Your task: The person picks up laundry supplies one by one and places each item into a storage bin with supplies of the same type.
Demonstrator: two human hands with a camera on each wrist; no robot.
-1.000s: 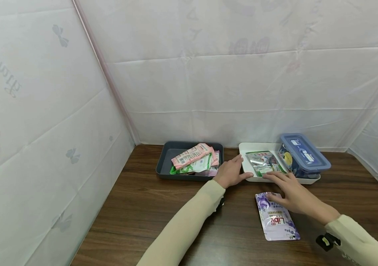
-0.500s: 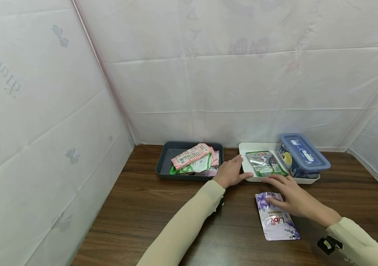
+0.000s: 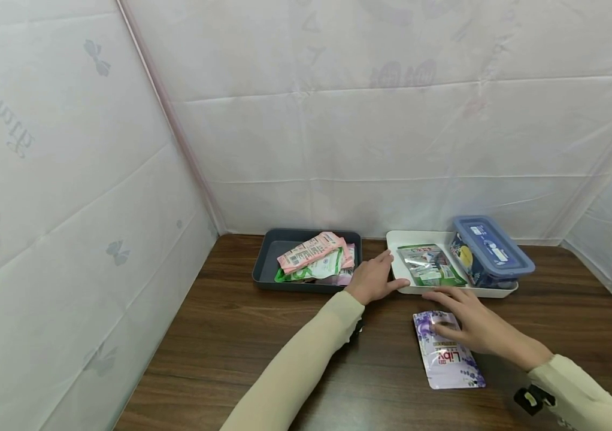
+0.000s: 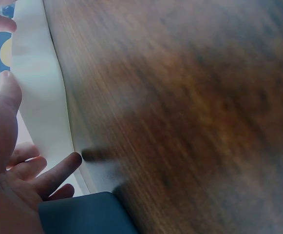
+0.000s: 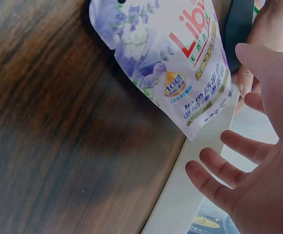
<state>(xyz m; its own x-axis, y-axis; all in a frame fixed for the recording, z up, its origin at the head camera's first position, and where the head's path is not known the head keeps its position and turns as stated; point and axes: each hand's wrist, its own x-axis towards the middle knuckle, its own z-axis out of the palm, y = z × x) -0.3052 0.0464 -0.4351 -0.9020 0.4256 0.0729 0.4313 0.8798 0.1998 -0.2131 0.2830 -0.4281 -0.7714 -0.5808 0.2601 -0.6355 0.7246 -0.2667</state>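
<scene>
A purple-and-white Liby pouch (image 3: pixel 451 365) lies flat on the wooden table. Over its far end hovers my right hand (image 3: pixel 481 323), fingers spread toward the front rim of the white tray (image 3: pixel 400 240); the right wrist view shows nothing in that hand (image 5: pixel 263 180). My left hand (image 3: pixel 373 280) is at the white tray's left front corner, fingers extended along its side; whether they press on the rim is hard to tell. In the white tray lie a green-and-silver packet (image 3: pixel 430 264) and a box with a blue lid (image 3: pixel 494 248).
To the left stands a dark grey tray (image 3: pixel 273 260) with a pile of packets, a pink one (image 3: pixel 311 251) on top. White sheeting (image 3: pixel 306 137) hangs behind both trays and along the sides of the table (image 3: pixel 220 359).
My right hand has drawn back slightly, its fingertips shifting from over the white tray to its front rim. The left hand, the pouch and the trays have stayed put.
</scene>
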